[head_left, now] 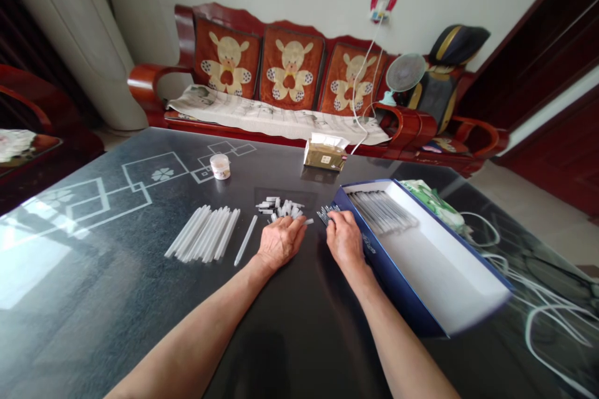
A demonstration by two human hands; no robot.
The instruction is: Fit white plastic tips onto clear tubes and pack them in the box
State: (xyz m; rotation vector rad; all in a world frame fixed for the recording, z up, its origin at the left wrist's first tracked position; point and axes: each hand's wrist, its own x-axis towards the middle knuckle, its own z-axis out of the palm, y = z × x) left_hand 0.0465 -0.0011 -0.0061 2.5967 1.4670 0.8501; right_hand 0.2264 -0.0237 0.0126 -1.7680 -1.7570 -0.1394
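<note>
My left hand rests on the dark glass table, fingers curled, pinching a small white cap at the edge of a pile of small white caps. Just to its right, my right hand is closed over a bunch of thin dark refills beside the blue box. A row of white tubes lies left of my left hand, with a single tube apart from it. The blue-sided box holds several finished clear pens at its far end.
A small white jar and a tissue box stand farther back on the table. A green-and-white bag lies behind the blue box. A red wooden sofa with cushions, a small fan and a charging cable are beyond.
</note>
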